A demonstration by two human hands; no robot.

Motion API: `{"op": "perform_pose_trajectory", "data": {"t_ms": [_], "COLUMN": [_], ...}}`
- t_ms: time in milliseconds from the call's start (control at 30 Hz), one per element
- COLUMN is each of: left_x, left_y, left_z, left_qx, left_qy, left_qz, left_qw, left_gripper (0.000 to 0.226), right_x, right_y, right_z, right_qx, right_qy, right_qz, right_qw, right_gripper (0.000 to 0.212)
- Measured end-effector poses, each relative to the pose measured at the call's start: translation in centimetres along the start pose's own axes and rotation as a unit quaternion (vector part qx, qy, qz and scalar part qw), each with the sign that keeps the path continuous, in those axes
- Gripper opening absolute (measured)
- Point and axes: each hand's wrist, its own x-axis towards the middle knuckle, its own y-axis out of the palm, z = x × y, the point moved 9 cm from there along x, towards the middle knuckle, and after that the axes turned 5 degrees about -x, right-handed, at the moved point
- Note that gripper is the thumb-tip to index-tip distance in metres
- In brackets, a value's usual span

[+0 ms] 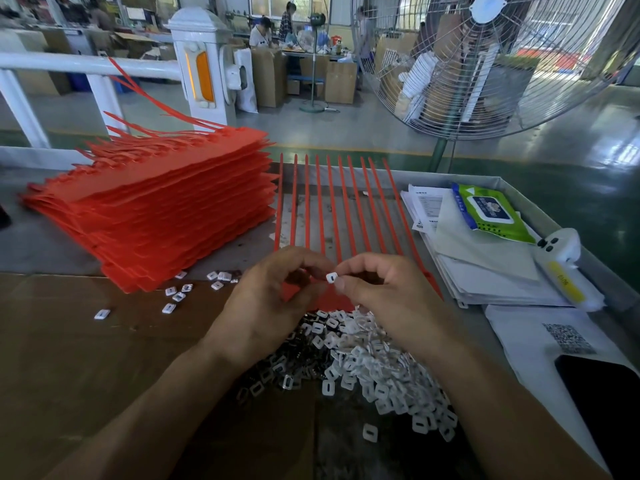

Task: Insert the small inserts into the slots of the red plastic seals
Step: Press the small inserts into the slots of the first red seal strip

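Small white rectangular plastic insert with a dark slot, pinched between thumb and forefinger of the right hand, held above the near end of a flat row of red plastic seals with long thin tails fanned away across the grey metal table

Left hand just beside it, fingers curled inward toward the red tag ends; whether clamped on anything cannot be told, fingertips hidden behind the knuckles

Both hands covering the slotted heads of the seals, only a strip of red showing between and below them

Loose heap of more white inserts directly under the wrists, spilling onto brown cardboard; a few strays scattered to the left beside a tall stack of red seal sheets

To the right, a pile of white papers, print too small to read; on top a green and white wet-wipe pack, label blurred; a white handheld device with a yellow label, writing illegible; a white sheet with a printed QR code; a black phone at the near edge

Beyond the table, a large wire-caged floor fan, a white post with an orange reflector, cardboard boxes and people at a far bench
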Motion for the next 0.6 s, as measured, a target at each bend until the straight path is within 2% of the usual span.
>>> {"op": "perform_pose_trajectory", "data": {"t_ms": [100, 200, 333, 467, 600], "left_x": [0.0, 0.1, 0.1, 0.0, 0.3], "left_y": [-0.1, 0.1, 0.2, 0.1, -0.9], "left_z": [-0.8, -1.6, -2.1, -2.4, -1.8], "left_qx": [0.008, 0.067, 0.112, 0.151, 0.14], "left_qy": [0.047, 0.1, 0.129, 0.142, 0.109], "left_qz": [-0.005, 0.008, 0.023, 0.034, -0.005], "left_qw": [0.999, 0.993, 0.985, 0.978, 0.984], "left_gripper": [0.03, 0.025, 0.023, 0.022, 0.01], "right_x": [0.0, 0.0, 0.1, 0.1, 0.2], "right_y": [0.2, 0.5, 0.7, 0.9, 0.1], "right_z": [-0.4, -0.5, -0.7, -0.9, -0.7], "right_qx": [0.019, 0.018, 0.024, 0.019, 0.019], "right_qy": [0.021, 0.025, 0.029, 0.026, 0.018], "right_qz": [0.012, 0.031, 0.047, 0.053, 0.013], "right_qw": [1.0, 0.999, 0.998, 0.998, 1.0], "right_gripper": [0.006, 0.006, 0.008, 0.011, 0.013]}}
